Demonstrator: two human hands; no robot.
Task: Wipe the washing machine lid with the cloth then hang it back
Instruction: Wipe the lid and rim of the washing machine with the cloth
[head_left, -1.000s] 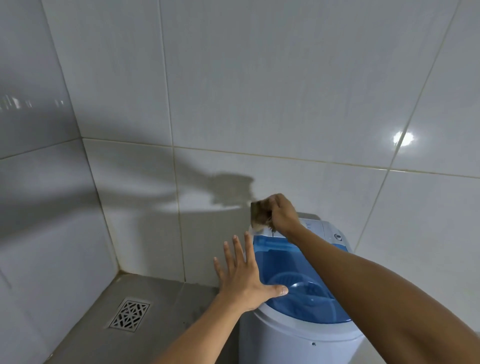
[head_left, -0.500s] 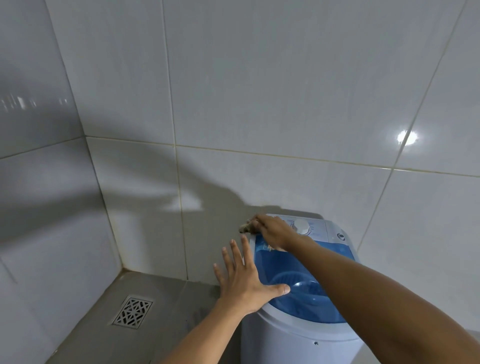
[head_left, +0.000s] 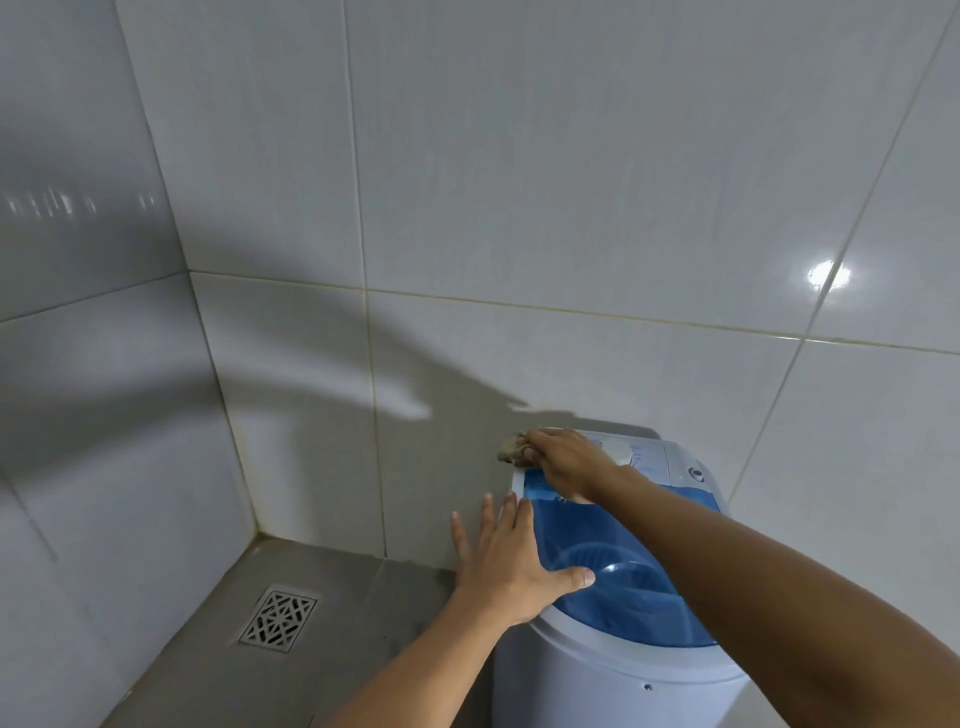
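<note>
A crumpled brownish cloth (head_left: 511, 451) lies at the far left corner of the closed, translucent blue plastic washing machine lid (head_left: 613, 566), which lies flat.

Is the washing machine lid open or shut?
Shut: the blue lid lies flat on the machine's rim, with the left hand resting on it.

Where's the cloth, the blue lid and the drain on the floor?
cloth (head_left: 511, 451): head view, the bunched end poking out past the fingers.
blue lid (head_left: 623, 551): head view, its see-through middle.
drain (head_left: 279, 618): head view, the grate's centre.

2 hands (head_left: 506, 564), 1 cloth (head_left: 511, 451), 1 washing machine (head_left: 613, 670), 1 drain (head_left: 279, 618)
</note>
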